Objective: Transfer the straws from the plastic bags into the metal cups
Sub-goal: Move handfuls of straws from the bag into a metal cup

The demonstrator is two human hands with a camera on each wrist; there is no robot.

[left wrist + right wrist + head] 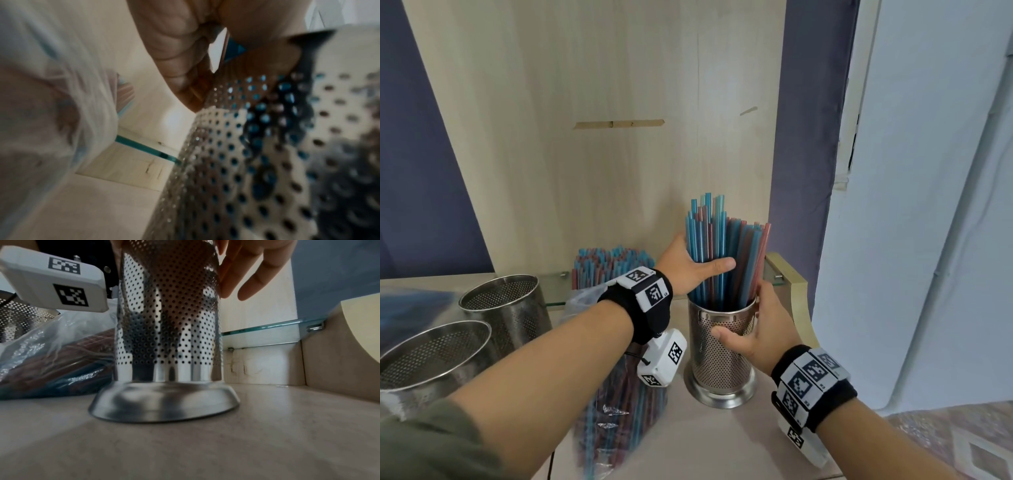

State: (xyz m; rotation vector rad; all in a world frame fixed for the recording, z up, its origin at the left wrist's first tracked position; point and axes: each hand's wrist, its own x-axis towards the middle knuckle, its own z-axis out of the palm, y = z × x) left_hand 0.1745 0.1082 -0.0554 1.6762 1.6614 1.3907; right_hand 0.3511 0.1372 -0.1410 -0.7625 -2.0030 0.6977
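A perforated metal cup [719, 356] [168, 329] stands on the pale table, holding a bundle of blue and red straws [722, 246] that stick up well above its rim. My left hand [688, 267] grips this bundle just above the rim, thumb across the front and fingers behind. My right hand [753, 329] holds the cup's upper wall, thumb on the front and fingers [246, 272] along its right side. In the left wrist view the cup wall [267, 162] is close and blurred, with blue straws showing through its holes. A clear plastic bag [619, 404] [51, 353] of straws lies left of the cup.
Two empty perforated metal cups [506, 308] [431, 356] stand at the left. Another bunch of straws [613, 267] stands at the back by a low glass shelf [267, 327]. A wooden panel rises behind, and a curved wooden side wall [794, 291] closes the right.
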